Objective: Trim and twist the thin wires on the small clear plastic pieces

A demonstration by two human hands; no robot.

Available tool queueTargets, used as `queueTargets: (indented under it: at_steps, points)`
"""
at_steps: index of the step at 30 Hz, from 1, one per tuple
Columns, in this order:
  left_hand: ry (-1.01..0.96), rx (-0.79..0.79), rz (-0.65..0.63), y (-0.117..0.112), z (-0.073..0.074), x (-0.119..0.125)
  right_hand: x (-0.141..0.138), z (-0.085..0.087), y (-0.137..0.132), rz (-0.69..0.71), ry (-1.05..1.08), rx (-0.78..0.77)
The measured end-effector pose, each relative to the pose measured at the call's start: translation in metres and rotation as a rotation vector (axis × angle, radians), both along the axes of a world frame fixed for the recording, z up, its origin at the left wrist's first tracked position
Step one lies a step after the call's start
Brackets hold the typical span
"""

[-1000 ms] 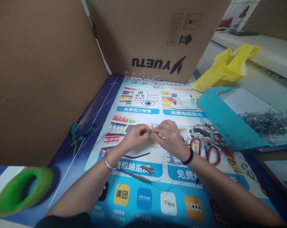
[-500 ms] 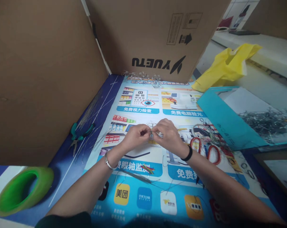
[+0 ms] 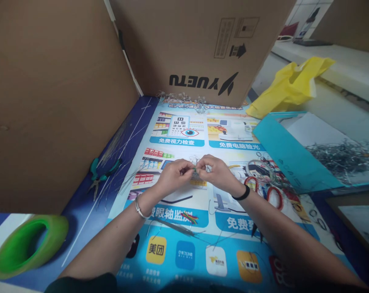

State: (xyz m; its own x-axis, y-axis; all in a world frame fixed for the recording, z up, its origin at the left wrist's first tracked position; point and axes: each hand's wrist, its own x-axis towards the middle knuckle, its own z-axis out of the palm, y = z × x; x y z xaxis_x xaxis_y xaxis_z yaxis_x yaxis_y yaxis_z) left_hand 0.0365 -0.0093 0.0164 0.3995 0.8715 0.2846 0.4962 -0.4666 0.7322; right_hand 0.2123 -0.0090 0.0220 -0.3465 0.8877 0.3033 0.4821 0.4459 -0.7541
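Observation:
Over the middle of the printed poster, my left hand and my right hand meet, thumbs and forefingers pinched together. Between the fingertips is a small piece of thin twisted wire, with fine loops showing behind it; its full shape is too small to make out. Both hands seem to grip this wire. Below them on the poster lie a small bundle of coloured strands and a bunch of straight grey wires.
Teal-handled pliers and loose wires lie left, near a green tape roll. Red-handled scissors and a coil of wire are right. A blue box holds tangled wire. Cardboard walls stand behind; a yellow bag is far right.
My right hand has turned and dropped slightly, its fingertips now more drawn in at the wire. My left hand has hardly moved.

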Motion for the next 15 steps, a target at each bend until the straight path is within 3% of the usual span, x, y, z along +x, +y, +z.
queueTargets:
  at_steps: [15]
  points:
    - [-0.091,-0.175,-0.009,0.0024,-0.0024,0.0009,0.002,0.0011,0.0005,0.01,0.02,-0.035]
